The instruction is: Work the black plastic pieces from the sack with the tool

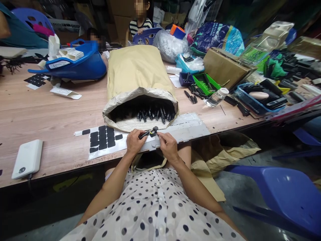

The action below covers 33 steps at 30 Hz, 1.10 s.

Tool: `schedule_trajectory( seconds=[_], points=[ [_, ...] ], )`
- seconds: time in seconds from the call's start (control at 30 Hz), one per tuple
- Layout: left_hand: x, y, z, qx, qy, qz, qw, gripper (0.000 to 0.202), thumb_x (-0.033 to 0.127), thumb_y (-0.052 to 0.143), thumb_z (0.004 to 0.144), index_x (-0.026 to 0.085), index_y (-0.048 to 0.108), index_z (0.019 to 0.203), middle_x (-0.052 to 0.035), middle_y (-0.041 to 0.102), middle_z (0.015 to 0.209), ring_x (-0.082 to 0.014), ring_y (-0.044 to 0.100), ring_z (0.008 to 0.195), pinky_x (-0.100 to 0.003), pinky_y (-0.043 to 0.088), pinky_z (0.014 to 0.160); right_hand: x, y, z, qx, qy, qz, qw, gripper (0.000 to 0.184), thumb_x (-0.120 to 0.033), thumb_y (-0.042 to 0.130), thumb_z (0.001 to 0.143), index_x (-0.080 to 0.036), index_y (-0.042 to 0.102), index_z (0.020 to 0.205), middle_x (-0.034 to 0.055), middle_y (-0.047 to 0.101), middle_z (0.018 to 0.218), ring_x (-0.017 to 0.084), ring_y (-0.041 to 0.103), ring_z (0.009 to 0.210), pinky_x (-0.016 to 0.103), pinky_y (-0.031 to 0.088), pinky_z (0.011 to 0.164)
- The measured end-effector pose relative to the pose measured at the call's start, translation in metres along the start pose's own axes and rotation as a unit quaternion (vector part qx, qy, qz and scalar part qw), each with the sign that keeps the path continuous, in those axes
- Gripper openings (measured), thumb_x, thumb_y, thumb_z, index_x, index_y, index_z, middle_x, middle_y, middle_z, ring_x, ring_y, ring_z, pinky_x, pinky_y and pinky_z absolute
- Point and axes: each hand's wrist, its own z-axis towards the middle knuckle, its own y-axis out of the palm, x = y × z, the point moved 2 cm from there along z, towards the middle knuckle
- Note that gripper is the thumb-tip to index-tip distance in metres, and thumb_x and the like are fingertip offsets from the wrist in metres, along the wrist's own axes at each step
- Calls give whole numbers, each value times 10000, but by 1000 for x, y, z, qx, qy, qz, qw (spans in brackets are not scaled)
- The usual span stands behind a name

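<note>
My left hand (135, 141) is closed around a slim black pen-shaped piece (143, 135) at the table's front edge. Close by on the right, my right hand (168, 146) pinches something small and dark by the piece's far end, where a rounded black tip (155, 129) shows; its exact kind is not clear. Just beyond both hands lies a tan woven sack (140, 67), its mouth facing me, with several similar black pieces (156, 113) inside. Left of my hands, a white sheet bearing black rounded-square stickers (102, 138) lies flat, beside a grey-white flat board (185, 129).
A white power bank (27, 159) with a cable lies at left. Farther back are a blue scoop-like basket (75, 65), a green tray (206, 83), a small clear bottle (217, 97) and a bin of black parts (260, 97). Other people sit across; a blue chair (288, 194) stands right.
</note>
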Motion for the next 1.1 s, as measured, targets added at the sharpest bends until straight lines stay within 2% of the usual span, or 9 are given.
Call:
schedule_trajectory(
  seconds=[0.23, 0.43, 0.9, 1.1],
  points=[
    [4, -2, 1, -14, -25, -19, 999, 147, 193, 711, 732, 263, 738, 858, -4, 695, 886, -211, 644, 890, -325, 498, 815, -8, -2, 6, 13, -23, 0, 1000, 321, -184, 481, 959, -246, 767, 1091, 53, 712, 882, 180, 678, 860, 284, 550, 790],
    [3, -1, 2, -20, -28, -32, 999, 136, 198, 713, 734, 270, 738, 847, 1, 696, 893, -206, 638, 889, -327, 495, 828, -15, 7, 5, -19, -63, -32, 997, 323, -184, 487, 973, -255, 759, 1132, 53, 682, 860, 175, 656, 833, 274, 534, 789],
    [4, 2, 0, -20, -36, -8, 999, 199, 218, 696, 761, 286, 767, 934, -18, 715, 939, -251, 642, 998, -377, 478, 883, -2, 4, -2, -10, -8, -12, 1000, 333, -179, 473, 943, -256, 771, 1069, 41, 707, 845, 177, 673, 818, 282, 553, 767],
    [4, 2, 0, -20, -37, 1, 999, 238, 210, 666, 745, 291, 776, 941, -15, 726, 960, -249, 637, 1013, -375, 474, 888, -5, 1, 6, -3, -5, -8, 1000, 317, -187, 490, 932, -249, 776, 1055, 44, 720, 854, 180, 682, 835, 283, 551, 781]
  ],
)
